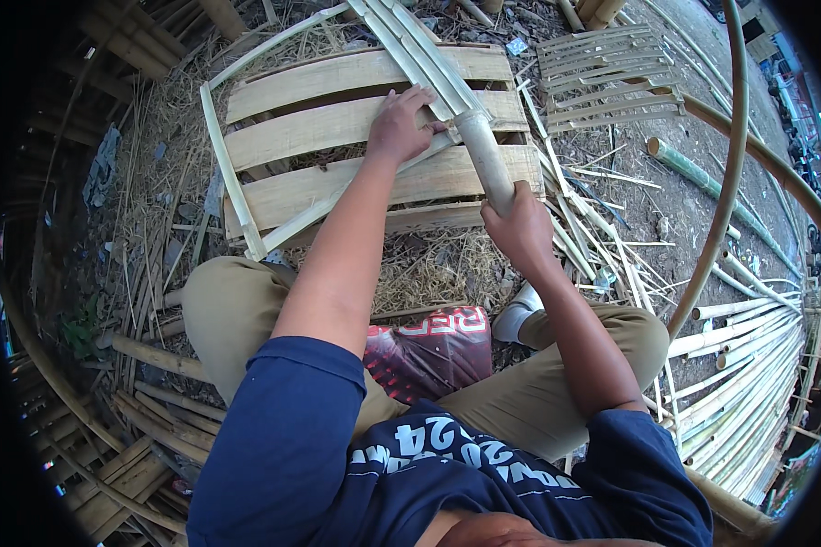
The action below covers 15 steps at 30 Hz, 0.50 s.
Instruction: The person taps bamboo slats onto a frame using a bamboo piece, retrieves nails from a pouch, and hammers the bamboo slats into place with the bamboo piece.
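My right hand [522, 228] is wrapped round the lower end of a short, thick bamboo tube [485, 157]. The tube's far end rests at the near ends of long split bamboo strips [420, 56], which run away over a low slatted wooden platform [296, 144]. My left hand [401, 126] lies over the platform, its fingers curled at the left edge of these strips. Its thumb reaches toward the tube's far end, and the fingertips are partly hidden. Thin pale strips [217, 128] form a bent frame around the platform's left side.
Split bamboo slivers [582, 228] litter the ground right of the platform. A small slatted bamboo rack [611, 77] lies at the far right. Many cut poles [739, 392] are stacked at right, and a curved pole [734, 164] rises there. A dark printed sack [433, 351] lies between my legs.
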Available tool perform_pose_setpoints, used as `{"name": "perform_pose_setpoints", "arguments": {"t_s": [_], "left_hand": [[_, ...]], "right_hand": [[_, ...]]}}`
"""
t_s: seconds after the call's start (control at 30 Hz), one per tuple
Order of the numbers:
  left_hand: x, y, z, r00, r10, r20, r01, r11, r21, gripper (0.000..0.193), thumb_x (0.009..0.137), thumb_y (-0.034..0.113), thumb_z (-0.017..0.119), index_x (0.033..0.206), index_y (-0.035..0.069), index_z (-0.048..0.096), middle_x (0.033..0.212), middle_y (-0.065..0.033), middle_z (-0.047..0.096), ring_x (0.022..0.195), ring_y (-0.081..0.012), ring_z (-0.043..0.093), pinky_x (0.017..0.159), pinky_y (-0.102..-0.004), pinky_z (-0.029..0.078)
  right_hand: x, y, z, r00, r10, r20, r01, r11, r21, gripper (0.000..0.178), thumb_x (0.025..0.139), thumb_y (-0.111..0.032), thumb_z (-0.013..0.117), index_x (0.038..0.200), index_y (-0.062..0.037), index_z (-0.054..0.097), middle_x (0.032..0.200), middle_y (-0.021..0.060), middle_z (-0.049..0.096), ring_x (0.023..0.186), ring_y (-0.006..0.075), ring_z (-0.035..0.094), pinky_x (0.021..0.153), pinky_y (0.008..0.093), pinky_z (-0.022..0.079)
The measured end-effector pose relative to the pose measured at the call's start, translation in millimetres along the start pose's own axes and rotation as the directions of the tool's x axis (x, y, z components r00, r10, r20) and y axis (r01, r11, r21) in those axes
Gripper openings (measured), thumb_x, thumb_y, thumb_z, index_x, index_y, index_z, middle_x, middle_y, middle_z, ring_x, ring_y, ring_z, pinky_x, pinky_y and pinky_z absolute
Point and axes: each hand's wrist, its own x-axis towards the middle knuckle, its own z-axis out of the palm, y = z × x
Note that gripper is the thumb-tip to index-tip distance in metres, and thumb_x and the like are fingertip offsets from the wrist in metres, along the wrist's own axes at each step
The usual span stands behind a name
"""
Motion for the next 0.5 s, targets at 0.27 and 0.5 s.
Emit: {"name": "perform_pose_setpoints", "arguments": {"t_s": [0.27, 0.5], "left_hand": [[1.2, -0.1, 1.4, 1.0, -0.006, -0.016, 0.005, 1.0, -0.02, 0.049, 0.086, 0.029, 0.08, 0.131, 0.013, 0.068, 0.146, -0.0037, 0.062, 0.142, -0.0232, 0.05, 0.125, -0.0463, 0.033], [0.4, -5.9, 4.5, 0.999, -0.026, -0.028, 0.025, 0.999, -0.048, 0.043, 0.087, 0.025, 0.079, 0.127, 0.015, 0.071, 0.144, -0.003, 0.063, 0.142, -0.0221, 0.051, 0.124, -0.0456, 0.033]], "right_hand": [[-3.4, -0.9, 6.1, 0.999, 0.014, -0.045, -0.011, 0.998, 0.069, 0.046, 0.088, -0.033, 0.073, 0.105, 0.006, 0.057, 0.084, 0.03, 0.071, 0.082, 0.0468, 0.071, 0.076, 0.0539, 0.056], [-8.9, -1.1, 7.4, 0.995, 0.082, 0.047, -0.087, 0.992, 0.095, 0.054, 0.084, -0.037, 0.077, 0.109, 0.0078, 0.06, 0.09, 0.0308, 0.071, 0.086, 0.0451, 0.072, 0.079, 0.0511, 0.055]]}}
